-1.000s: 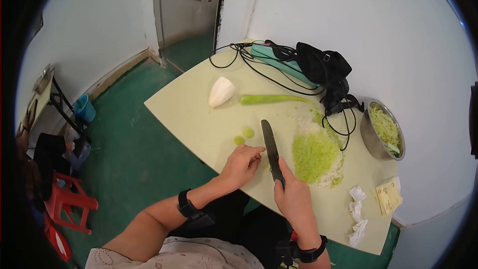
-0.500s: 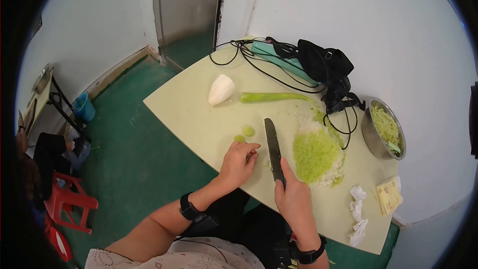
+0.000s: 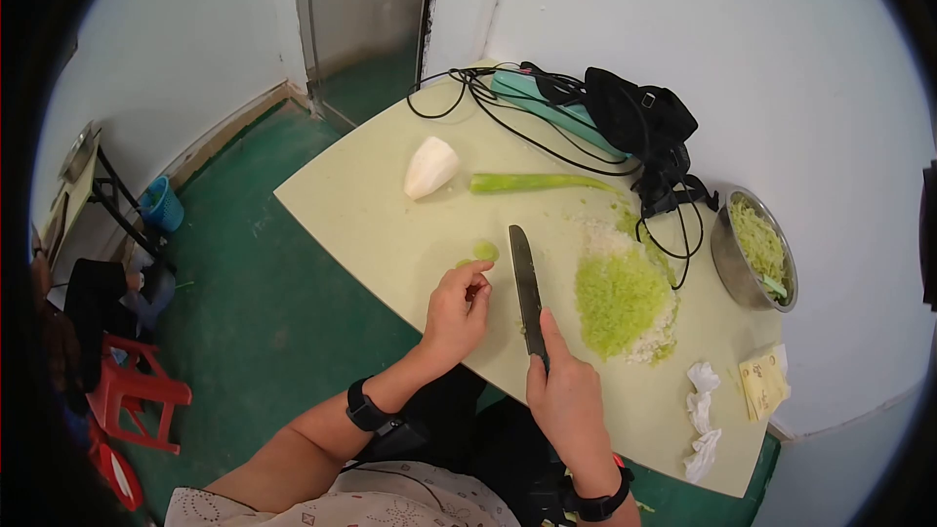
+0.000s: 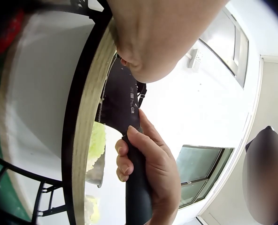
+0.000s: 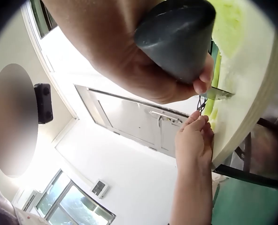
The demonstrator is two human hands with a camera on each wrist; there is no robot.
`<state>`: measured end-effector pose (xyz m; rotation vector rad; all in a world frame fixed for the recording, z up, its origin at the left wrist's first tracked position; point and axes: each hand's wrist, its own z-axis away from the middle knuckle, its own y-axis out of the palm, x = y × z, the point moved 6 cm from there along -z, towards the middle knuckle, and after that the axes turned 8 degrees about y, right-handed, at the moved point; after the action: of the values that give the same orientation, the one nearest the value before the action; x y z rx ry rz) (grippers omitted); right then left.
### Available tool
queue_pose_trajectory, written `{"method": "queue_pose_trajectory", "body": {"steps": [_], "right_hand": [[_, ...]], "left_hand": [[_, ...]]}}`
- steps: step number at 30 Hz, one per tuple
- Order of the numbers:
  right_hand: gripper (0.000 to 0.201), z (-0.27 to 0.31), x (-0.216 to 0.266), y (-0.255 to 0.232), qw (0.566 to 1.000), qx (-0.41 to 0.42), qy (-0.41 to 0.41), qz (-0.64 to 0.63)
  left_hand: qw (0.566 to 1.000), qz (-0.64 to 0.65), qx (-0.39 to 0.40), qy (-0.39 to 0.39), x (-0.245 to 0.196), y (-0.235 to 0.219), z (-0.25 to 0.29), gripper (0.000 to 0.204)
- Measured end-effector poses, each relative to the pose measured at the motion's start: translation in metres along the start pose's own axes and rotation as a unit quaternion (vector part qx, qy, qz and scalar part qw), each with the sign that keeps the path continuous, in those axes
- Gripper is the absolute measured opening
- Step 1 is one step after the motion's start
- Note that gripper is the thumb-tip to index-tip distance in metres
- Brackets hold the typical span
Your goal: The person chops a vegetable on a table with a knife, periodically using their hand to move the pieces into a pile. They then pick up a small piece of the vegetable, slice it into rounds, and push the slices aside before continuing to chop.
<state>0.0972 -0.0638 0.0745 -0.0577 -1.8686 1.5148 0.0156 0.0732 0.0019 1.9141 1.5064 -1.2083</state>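
My right hand [image 3: 569, 395] grips the black handle [image 4: 138, 187] of a dark-bladed kitchen knife [image 3: 525, 283]. The blade stands on edge over the table, tip pointing away from me. To its left is my left hand [image 3: 457, 312], fingers loosely bent and nothing visible in them. Its fingertips lie right beside two thin green slices [image 3: 485, 250], one partly covered by the hand. Right of the blade spreads a heap of finely chopped green pieces [image 3: 620, 303], with white chopped bits [image 3: 649, 344] along its edge. In the left wrist view, my left fingers are mostly hidden.
Farther back lie a peeled white vegetable chunk [image 3: 431, 168] and a long green stalk piece [image 3: 532, 182]. Black cables and a black strap bag [image 3: 639, 117] sit behind. A metal bowl of green shreds [image 3: 724, 259], crumpled tissues [image 3: 701, 410] and a yellow packet [image 3: 763, 385] stand right.
My left hand has drawn away from the blade, leftward and toward the green slices, its fingers bending more. The knife has shifted slightly left, still in my right hand.
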Motion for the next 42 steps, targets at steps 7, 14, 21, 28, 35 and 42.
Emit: {"method": "queue_pose_trajectory", "body": {"steps": [7, 14, 21, 28, 35, 42], "right_hand": [[0.052, 0.001, 0.003, 0.0, 1.0, 0.004, -0.004, -0.004], [0.053, 0.002, 0.001, 0.001, 0.999, -0.011, -0.008, 0.029], [0.053, -0.005, -0.018, -0.013, 0.999, -0.031, 0.024, 0.008], [0.05, -0.009, -0.023, -0.015, 0.998, -0.038, 0.045, -0.019], [0.049, -0.012, -0.026, -0.021, 0.997, -0.041, 0.063, -0.034], [0.052, -0.013, -0.031, -0.024, 0.997, -0.03, 0.075, -0.018]], "left_hand": [[1.0, 0.002, 0.002, -0.025, 0.001, 0.0, 0.0, 0.029], [1.0, -0.011, 0.013, -0.007, -0.005, 0.0, -0.002, 0.027], [0.999, -0.022, 0.026, 0.002, -0.01, 0.0, -0.001, 0.022], [0.999, -0.031, 0.027, 0.013, -0.01, 0.002, -0.003, 0.015], [0.998, -0.043, 0.052, 0.01, -0.012, 0.002, -0.002, 0.012], [0.966, -0.132, 0.182, 0.13, -0.026, 0.013, -0.003, 0.016]]}}
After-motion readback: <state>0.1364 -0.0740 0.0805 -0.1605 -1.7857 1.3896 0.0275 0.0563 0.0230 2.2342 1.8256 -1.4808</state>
